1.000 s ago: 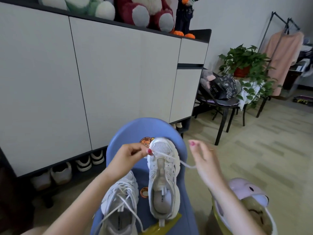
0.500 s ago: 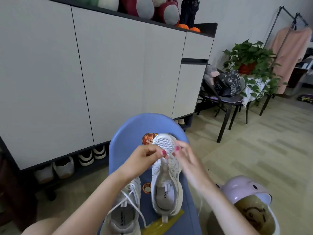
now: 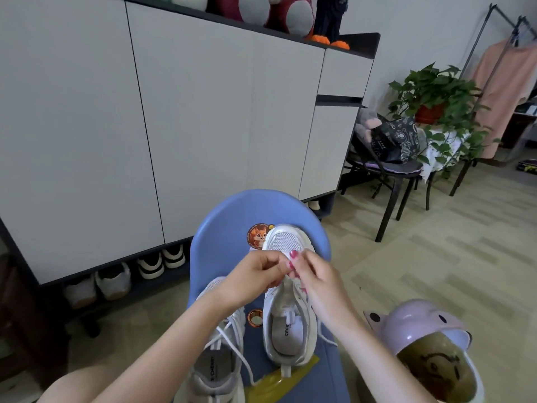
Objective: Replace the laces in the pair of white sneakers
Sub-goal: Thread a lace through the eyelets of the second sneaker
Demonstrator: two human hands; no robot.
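Two white sneakers stand on a blue chair seat (image 3: 220, 228), toes pointing away. The right sneaker (image 3: 286, 318) has its tongue bare. My left hand (image 3: 255, 274) and my right hand (image 3: 316, 274) meet over its toe end, fingers curled, pinching a white lace (image 3: 327, 338) at the front eyelets. A loose end of that lace trails down the shoe's right side. The left sneaker (image 3: 216, 359) lies nearer me, still laced, partly hidden under my left forearm.
A yellow packet (image 3: 276, 385) lies by the heels. A pink helmet (image 3: 421, 327) sits low right. White cabinet (image 3: 203, 112) ahead with shoes (image 3: 113, 282) under it. A black chair (image 3: 392, 173) with a bag, a plant (image 3: 438, 94) and a clothes rack (image 3: 494, 68) stand right.
A second ago my right hand was held out to the right, drawing the lace taut. It has since come in to meet the left hand over the toe end of the right sneaker.
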